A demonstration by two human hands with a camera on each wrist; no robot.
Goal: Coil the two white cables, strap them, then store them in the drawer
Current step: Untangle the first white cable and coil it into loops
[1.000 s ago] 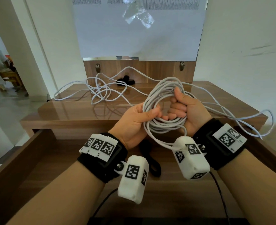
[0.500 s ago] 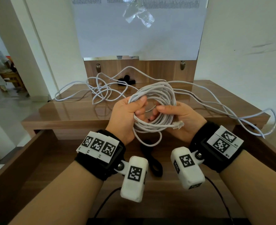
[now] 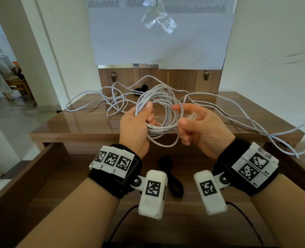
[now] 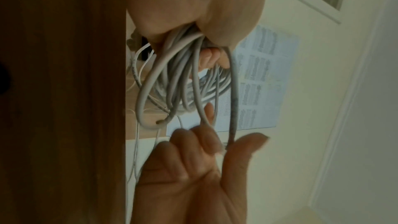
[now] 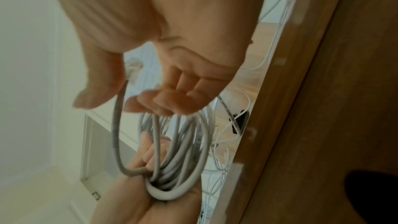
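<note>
Head view, grip: the left hand [image 3: 136, 129] is closed round one side of the coil [image 3: 159, 117], thumb on top. The right hand [image 3: 201, 129] pinches the cable's free end between thumb and forefinger just behind the plug [image 3: 192, 115], other fingers half curled.
Head view, cables: the coil hangs in the air above the open drawer [image 3: 46, 176]. The second cable [image 3: 101, 101] lies loose and tangled on the desk [image 3: 87, 126], with long strands trailing off its right edge.
Head view, risk: the loops are unbound, so I judge a slack left thumb would let them spring open. The loose strands pass close behind the coil and could snag as the end is tucked.
Head view, room: open air between the hands. The desk edge is just beyond, the drawer walls flank both forearms, and a black strap [image 3: 173, 181] lies on the drawer floor below.
Left wrist view: the loops bunch out of the left fist, several uneven and hanging lower, the likeliest to slip. The right fingers [image 4: 206, 140] meet the outermost strand.
Right wrist view: the end strand runs from the right thumb in a wide arc to the bundle in the left palm, and that slack arc could catch. The desk edge [image 5: 280, 108] is close on the right.
</note>
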